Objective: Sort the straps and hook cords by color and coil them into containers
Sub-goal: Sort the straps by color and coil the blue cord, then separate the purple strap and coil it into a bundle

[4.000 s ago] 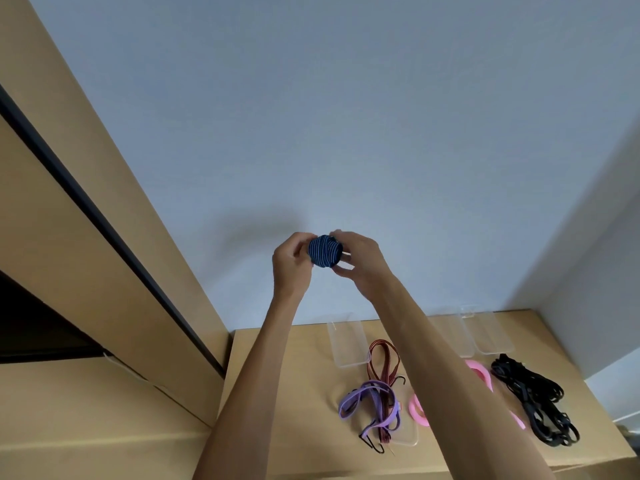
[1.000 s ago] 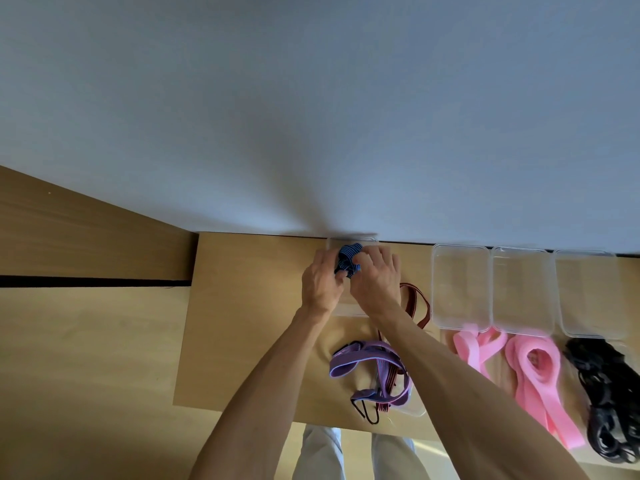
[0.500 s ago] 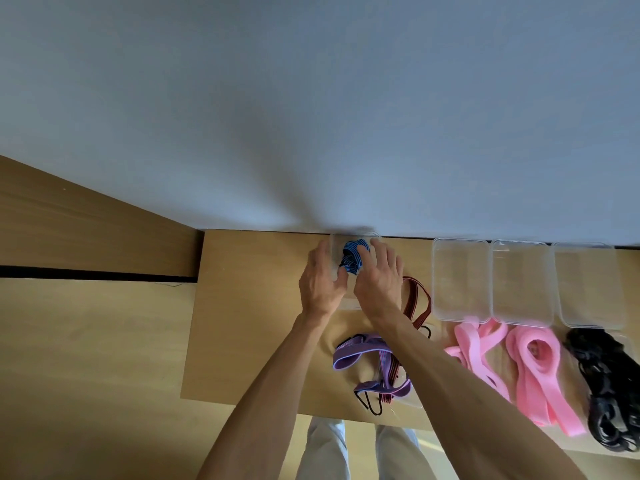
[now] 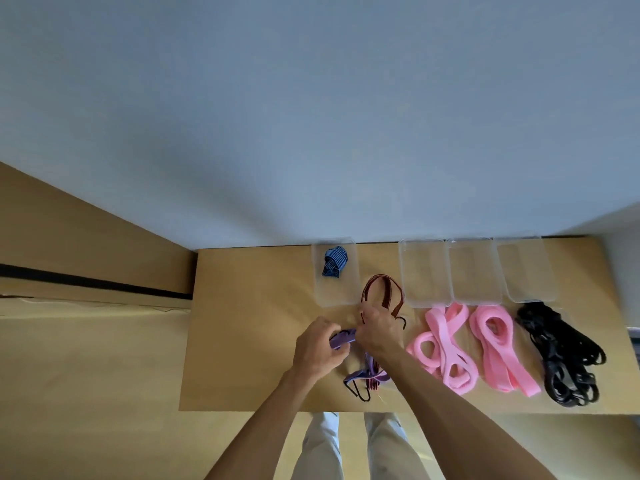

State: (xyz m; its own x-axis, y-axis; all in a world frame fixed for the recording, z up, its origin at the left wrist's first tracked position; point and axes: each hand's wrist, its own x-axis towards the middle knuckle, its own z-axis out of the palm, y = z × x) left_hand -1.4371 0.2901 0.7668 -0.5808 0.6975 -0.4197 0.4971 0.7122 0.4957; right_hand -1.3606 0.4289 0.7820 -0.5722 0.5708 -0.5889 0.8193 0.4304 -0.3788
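The coiled blue hook cord lies in the leftmost clear container by the wall. In front of it my left hand and my right hand both grip the purple hook cord, whose tail trails toward me with black hooks. A dark red hook cord loops behind my right hand. Two pink strap piles and a black strap pile lie to the right.
Three clear containers stand in a row by the wall, right of the first. The wooden tabletop ends at a front edge near my legs. A wooden panel stands to the left.
Both hands let go of the blue coil in its container and drew back toward me. They took hold of the purple hook cord.
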